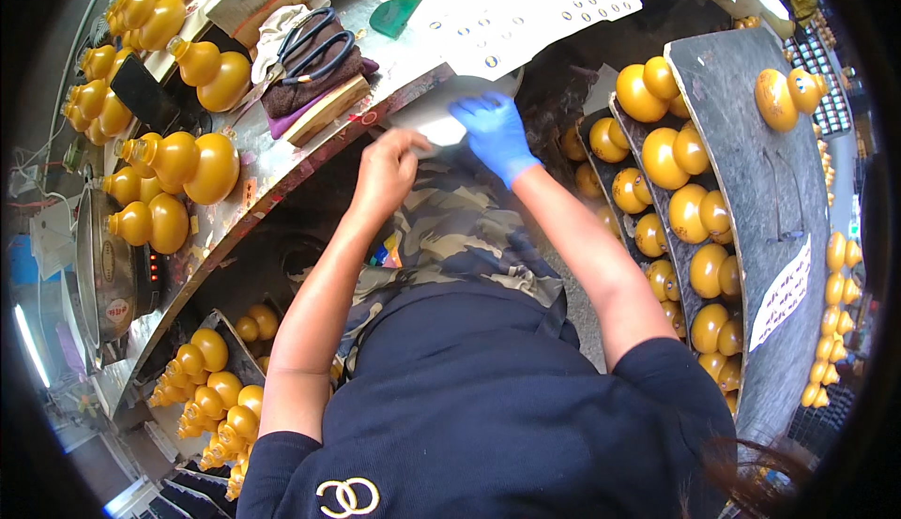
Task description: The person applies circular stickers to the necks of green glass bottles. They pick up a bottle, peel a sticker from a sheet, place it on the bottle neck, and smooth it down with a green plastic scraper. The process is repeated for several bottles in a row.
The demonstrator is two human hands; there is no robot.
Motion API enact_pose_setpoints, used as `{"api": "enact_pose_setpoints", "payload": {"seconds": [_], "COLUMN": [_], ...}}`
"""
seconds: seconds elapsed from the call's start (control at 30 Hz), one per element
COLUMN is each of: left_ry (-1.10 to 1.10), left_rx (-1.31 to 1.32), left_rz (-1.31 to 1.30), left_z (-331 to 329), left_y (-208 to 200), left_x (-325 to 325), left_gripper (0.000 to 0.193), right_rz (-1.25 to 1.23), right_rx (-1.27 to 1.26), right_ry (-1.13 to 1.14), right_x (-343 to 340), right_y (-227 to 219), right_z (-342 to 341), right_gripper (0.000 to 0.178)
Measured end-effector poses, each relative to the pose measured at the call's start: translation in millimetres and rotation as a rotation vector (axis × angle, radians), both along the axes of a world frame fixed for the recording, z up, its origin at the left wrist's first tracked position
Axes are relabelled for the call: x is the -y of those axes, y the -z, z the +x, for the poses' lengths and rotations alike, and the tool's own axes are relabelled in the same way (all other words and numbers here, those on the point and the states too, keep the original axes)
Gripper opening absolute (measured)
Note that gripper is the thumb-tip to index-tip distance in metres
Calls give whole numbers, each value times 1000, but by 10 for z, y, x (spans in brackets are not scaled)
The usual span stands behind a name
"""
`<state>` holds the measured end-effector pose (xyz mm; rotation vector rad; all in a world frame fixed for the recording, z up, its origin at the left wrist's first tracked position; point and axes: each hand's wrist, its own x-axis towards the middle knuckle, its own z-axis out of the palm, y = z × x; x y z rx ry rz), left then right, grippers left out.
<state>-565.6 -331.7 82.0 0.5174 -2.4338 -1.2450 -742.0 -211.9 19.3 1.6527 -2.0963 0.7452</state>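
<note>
My bare left hand (pixel 389 170) is closed, its thumb and fingertips pinched together at the lower left edge of a small white piece (pixel 444 131). Whatever sits in that pinch is too small to make out. My right hand (pixel 497 136), in a blue glove, holds the piece's right side, with the fingers bent over and slightly blurred. Both hands are above my lap, over a round grey pan or basin (pixel 427 106) at the bench edge. Beyond them, a white sheet (pixel 526 17) with small oval stickers lies on the bench.
Glossy yellow gourds (pixel 214 169) stand on the bench at left, beside blue-handled scissors (pixel 314 45) on folded cloths and a green scraper (pixel 395 17). A round metal pan (pixel 105 266) stands farther left. More gourds (pixel 665 158) fill racks at right, beside a dark board (pixel 751 144).
</note>
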Motion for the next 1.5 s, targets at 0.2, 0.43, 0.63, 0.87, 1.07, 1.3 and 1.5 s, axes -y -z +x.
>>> {"api": "enact_pose_setpoints", "payload": {"seconds": [0.2,0.43,0.63,0.87,1.07,1.3,1.5], "left_ry": [-14,85,132,-333,-368,-556,-697], "left_rx": [77,-12,-330,-541,-487,-562,-848], "left_rz": [-237,-532,-428,-584,45,-27,394], "left_z": [127,101,133,94,-80,532,835], "left_y": [374,257,-78,-293,-696,-1327,-1891], "left_x": [-98,-335,-420,-390,-40,172,378], "left_gripper": [18,21,36,63,25,19,24], "right_rz": [-72,-183,-223,-181,-425,-896,-761], "right_rx": [48,45,32,299,13,475,1317], "right_ry": [23,-16,-141,-488,-549,-100,440], "right_x": [-836,-846,-503,25,83,-562,-1060], "right_y": [-610,-1200,-2135,-2450,-2495,-2297,62], "right_z": [193,137,-92,-381,-174,-367,-508], "right_gripper": [47,43,27,20,24,56,92]}}
